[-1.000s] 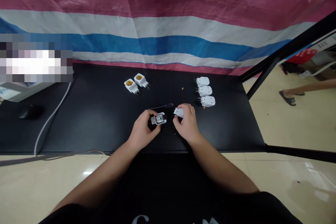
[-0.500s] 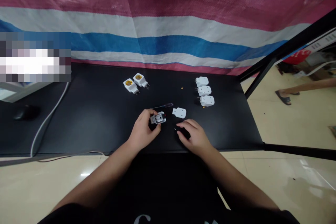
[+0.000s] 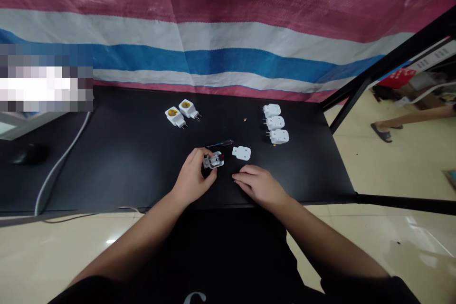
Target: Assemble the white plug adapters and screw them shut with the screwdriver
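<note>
My left hand point(image 3: 194, 175) grips an opened white plug-in lamp socket point(image 3: 214, 160), its inside facing up, with red and dark parts at its right end. To the right, my right hand point(image 3: 260, 184) has thumb and forefinger pinched together low over the table. A small shiny metal piece point(image 3: 234, 181) shows at those fingertips, too small to name surely. Beyond that hand a flat white cover point(image 3: 242, 153) with holes lies loose. Just past the held socket is a screwdriver point(image 3: 223, 143) with a clear purplish handle, its shaft pointing left.
Two white lamp sockets point(image 3: 175, 116) with gold insides lie at the back. Three closed ones point(image 3: 279, 136) form a column at right, prongs leftward. Small brass bits point(image 3: 245, 119) lie nearby. A mouse point(image 3: 30, 153) and grey cable point(image 3: 64, 161) are left on the black table point(image 3: 117, 152).
My right thumb and forefinger have closed from a spread pose onto the small metal piece on the table. My left hand keeps its hold on the socket.
</note>
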A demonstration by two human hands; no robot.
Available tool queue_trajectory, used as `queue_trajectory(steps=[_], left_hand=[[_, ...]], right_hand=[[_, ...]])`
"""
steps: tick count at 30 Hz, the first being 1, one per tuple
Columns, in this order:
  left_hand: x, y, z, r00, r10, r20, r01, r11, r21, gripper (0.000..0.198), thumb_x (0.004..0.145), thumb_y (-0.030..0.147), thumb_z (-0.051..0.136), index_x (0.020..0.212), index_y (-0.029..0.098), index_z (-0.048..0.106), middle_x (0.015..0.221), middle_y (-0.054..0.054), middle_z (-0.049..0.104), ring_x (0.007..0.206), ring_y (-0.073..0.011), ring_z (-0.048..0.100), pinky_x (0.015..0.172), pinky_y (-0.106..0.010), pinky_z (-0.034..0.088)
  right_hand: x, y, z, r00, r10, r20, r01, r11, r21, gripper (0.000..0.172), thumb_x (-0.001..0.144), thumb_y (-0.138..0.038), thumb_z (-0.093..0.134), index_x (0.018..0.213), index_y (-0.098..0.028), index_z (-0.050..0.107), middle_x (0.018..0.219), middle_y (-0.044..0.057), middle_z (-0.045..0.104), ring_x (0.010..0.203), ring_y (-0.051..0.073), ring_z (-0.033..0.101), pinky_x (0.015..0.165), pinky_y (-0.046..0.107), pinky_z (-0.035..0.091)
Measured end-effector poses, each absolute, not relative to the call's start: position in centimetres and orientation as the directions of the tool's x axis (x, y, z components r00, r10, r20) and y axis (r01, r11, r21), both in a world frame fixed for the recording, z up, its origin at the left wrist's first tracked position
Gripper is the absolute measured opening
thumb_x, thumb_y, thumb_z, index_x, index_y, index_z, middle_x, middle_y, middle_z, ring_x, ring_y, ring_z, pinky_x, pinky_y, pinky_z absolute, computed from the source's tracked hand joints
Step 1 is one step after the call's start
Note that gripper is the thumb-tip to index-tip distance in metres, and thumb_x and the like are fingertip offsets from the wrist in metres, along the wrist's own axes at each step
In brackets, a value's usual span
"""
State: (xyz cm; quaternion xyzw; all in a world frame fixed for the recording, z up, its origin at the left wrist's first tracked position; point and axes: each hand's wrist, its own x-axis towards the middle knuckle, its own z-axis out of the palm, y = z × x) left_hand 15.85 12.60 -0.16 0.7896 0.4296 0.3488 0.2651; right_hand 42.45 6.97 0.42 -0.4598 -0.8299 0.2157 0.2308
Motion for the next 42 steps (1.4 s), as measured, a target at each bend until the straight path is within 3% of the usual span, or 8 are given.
queue_trajectory(steps=[5,16,19,24,29,31,34,42], left_hand=[[15.8,12.7,-0.1,0.404,0.854,0.329,0.504,-0.508,0.699,0.033,0.095,0.014,0.069,0.124,0.024,0.058,0.117,-0.008,0.068,0.105,-0.0253,0.069,0.093,-0.042,0.058],[15.8,12.5,-0.4,0.403,0.856,0.323,0.497,-0.501,0.708,0.032,0.095,0.014,0.069,0.122,0.025,0.058,0.118,-0.008,0.069,0.111,-0.0271,0.069,0.097,-0.043,0.058],[15.8,12.5,-0.5,0.399,0.858,0.322,0.497,-0.498,0.710,0.032,0.095,0.013,0.069,0.122,0.025,0.058,0.118,-0.008,0.069,0.111,-0.0272,0.069,0.097,-0.043,0.058],[15.8,12.6,-0.4,0.407,0.853,0.328,0.479,-0.505,0.718,0.032,0.094,0.013,0.070,0.121,0.025,0.058,0.118,-0.008,0.069,0.111,-0.0271,0.069,0.098,-0.044,0.058],[15.8,12.5,-0.4,0.407,0.853,0.326,0.478,-0.503,0.720,0.030,0.094,0.013,0.070,0.119,0.025,0.060,0.120,-0.008,0.071,0.112,-0.0274,0.070,0.100,-0.045,0.058],[15.8,12.5,-0.4,0.407,0.855,0.322,0.482,-0.500,0.720,0.029,0.095,0.013,0.069,0.119,0.025,0.060,0.120,-0.008,0.071,0.112,-0.0275,0.070,0.099,-0.044,0.059],[15.8,12.5,-0.3,0.410,0.855,0.318,0.486,-0.500,0.717,0.029,0.095,0.013,0.069,0.120,0.025,0.060,0.119,-0.008,0.071,0.111,-0.0273,0.071,0.097,-0.043,0.059],[15.8,12.6,-0.1,0.414,0.845,0.338,0.481,-0.518,0.707,0.028,0.096,0.013,0.069,0.120,0.023,0.061,0.120,-0.008,0.070,0.113,-0.0262,0.070,0.101,-0.044,0.059]], right_hand=[[41.8,7.5,1.7,-0.559,0.822,0.108,0.710,0.542,-0.449,0.027,0.111,-0.016,0.065,0.090,-0.023,0.080,0.088,0.003,0.072,0.080,0.020,0.067,0.071,0.034,0.053],[40.9,8.9,1.7,-0.593,0.801,0.083,0.757,0.590,-0.280,0.019,0.099,-0.007,0.069,0.088,-0.021,0.072,0.088,0.006,0.073,0.078,0.023,0.065,0.067,0.036,0.049],[41.2,9.4,2.2,-0.574,0.814,0.094,0.750,0.568,-0.340,0.019,0.100,-0.007,0.066,0.090,-0.022,0.070,0.087,0.005,0.074,0.079,0.023,0.068,0.071,0.036,0.053],[43.1,11.0,3.1,-0.496,0.848,0.187,0.642,0.503,-0.579,0.020,0.088,-0.005,0.066,0.088,-0.025,0.065,0.085,0.000,0.072,0.076,0.018,0.069,0.073,0.032,0.054],[45.2,13.6,1.4,-0.286,0.897,0.336,0.563,0.441,-0.699,0.014,0.086,-0.013,0.068,0.084,-0.026,0.062,0.085,0.001,0.074,0.075,0.019,0.070,0.072,0.034,0.056],[45.6,14.3,0.3,-0.150,0.919,0.365,0.514,0.388,-0.765,0.008,0.091,-0.018,0.069,0.094,-0.025,0.069,0.084,0.001,0.075,0.074,0.020,0.072,0.072,0.036,0.059],[45.9,14.8,-0.9,-0.049,0.910,0.411,0.473,0.383,-0.793,0.017,0.099,-0.022,0.068,0.112,-0.025,0.078,0.090,0.004,0.078,0.076,0.021,0.075,0.074,0.038,0.062],[46.1,14.7,-2.4,-0.053,0.936,0.347,0.449,0.333,-0.829,0.011,0.104,-0.033,0.074,0.106,-0.025,0.082,0.096,0.006,0.083,0.082,0.022,0.078,0.074,0.039,0.065]])
